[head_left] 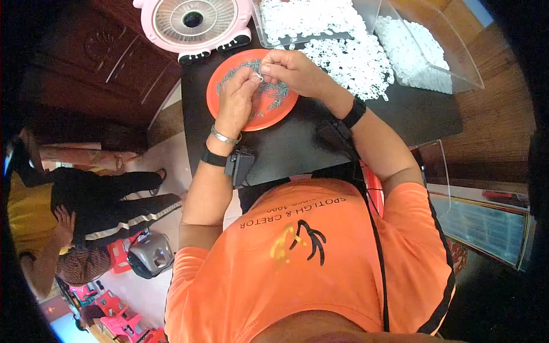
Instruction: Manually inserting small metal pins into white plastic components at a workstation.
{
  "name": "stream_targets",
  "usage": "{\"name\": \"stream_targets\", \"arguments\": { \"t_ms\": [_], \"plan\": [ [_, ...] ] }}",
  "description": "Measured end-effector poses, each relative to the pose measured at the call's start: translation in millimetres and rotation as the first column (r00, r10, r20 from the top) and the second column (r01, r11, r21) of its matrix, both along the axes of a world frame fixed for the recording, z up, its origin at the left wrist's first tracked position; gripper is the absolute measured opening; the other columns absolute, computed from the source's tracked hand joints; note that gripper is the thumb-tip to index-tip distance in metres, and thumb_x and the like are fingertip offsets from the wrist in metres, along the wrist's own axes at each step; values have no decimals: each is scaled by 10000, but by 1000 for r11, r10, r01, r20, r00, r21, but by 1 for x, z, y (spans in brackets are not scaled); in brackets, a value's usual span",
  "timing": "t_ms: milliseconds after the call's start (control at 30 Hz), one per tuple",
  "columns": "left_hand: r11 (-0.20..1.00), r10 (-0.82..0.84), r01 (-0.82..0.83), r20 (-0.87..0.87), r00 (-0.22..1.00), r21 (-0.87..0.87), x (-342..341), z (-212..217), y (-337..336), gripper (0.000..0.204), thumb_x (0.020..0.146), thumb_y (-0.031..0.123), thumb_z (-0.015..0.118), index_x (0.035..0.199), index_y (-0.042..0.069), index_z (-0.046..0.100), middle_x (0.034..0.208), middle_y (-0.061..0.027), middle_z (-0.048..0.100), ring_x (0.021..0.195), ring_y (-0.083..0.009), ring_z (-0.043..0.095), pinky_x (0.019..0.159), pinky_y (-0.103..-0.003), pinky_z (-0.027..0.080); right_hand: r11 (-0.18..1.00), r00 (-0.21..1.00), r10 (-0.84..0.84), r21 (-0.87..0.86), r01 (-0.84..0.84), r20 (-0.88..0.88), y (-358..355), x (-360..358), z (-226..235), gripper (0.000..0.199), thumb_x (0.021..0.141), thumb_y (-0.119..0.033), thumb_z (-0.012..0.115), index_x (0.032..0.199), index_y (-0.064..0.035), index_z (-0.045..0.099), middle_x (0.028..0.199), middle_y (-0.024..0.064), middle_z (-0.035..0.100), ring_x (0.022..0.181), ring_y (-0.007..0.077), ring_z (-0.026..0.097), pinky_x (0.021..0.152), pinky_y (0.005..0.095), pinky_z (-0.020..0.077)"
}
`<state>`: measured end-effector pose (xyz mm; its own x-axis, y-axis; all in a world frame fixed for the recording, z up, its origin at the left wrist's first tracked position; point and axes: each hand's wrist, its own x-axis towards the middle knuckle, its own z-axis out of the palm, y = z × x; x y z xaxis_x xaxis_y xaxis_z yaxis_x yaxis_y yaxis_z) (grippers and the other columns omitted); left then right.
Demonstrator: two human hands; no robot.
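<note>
**Head view: two hands pinch a tiny part above an orange plate**

Head camera looks down on a person in an orange shirt at a dark counter point(297, 143). Both hands meet over an orange plate point(226, 80) scattered with thin grey metal pieces point(274, 94). The left hand point(235, 100) has its fingers closed in a pinch, and the right hand point(294, 71) pinches from the other side; between the fingertips sits a small pale ring-like part point(258, 76), held just above the plate. Whether each hand grips a separate piece or both hold the same one is too small to tell.

Just beyond the right hand, a heap of white plastic pieces point(354, 63) spreads over the counter, spilling from a clear tray point(260, 26); a second clear bin point(452, 68) with more white pieces stands to the right. A pink fan point(194, 23) stands at the counter's far edge, near the plate.

The risk, as I judge it, is a slip: the part is tiny and held only by fingertips, so a loosened pinch would drop it among the grey pieces, where it would be hard to pick out. The right wrist also rests close to the loose white heap, and a sideways sweep could push pieces off the counter.
</note>
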<state>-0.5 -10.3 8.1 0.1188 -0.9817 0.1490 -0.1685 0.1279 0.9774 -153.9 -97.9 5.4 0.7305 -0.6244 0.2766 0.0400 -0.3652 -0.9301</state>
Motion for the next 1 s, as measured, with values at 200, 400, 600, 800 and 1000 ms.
{"name": "stream_targets", "arguments": {
  "t_ms": [200,400,600,800,1000],
  "plan": [
    [1000,-24,24,42,999,0,3,-4,1,150,889,141,473,816,44,560,612,37,439,535,-53,390,489,-206,315,1000,999,9,21,-10,52,2,0,2,180,910,-164,507,882,0,576,747,2,565,713,80,520,675,236,449],
    [1000,-19,22,114,993,-21,2,-2,1,154,887,138,475,802,41,559,602,39,431,532,-53,386,485,-212,316,997,999,-34,-64,34,5,3,1,1,175,901,-157,513,852,1,569,722,5,558,691,73,510,654,233,441],
    [1000,3,-3,99,995,-4,2,-1,1,157,852,131,484,757,21,543,577,-35,491,508,-121,450,488,-289,364,996,999,-32,-81,33,10,3,2,-1,177,895,-159,525,848,6,569,709,5,555,671,73,505,636,231,436],
    [996,34,-18,177,984,-92,5,-9,-4,164,839,130,492,743,-3,505,599,-74,476,555,-161,447,532,-317,363,995,997,-73,-68,74,22,1,1,-3,162,895,-140,526,853,11,566,707,4,551,667,73,500,629,231,436],
    [997,21,-5,199,980,-82,8,-11,-6,158,836,118,492,736,-4,504,586,-73,466,542,-163,443,524,-324,357,992,998,-69,-108,70,8,1,3,-6,164,896,-139,524,856,13,567,707,8,554,665,76,503,627,233,439]
  ]
}}
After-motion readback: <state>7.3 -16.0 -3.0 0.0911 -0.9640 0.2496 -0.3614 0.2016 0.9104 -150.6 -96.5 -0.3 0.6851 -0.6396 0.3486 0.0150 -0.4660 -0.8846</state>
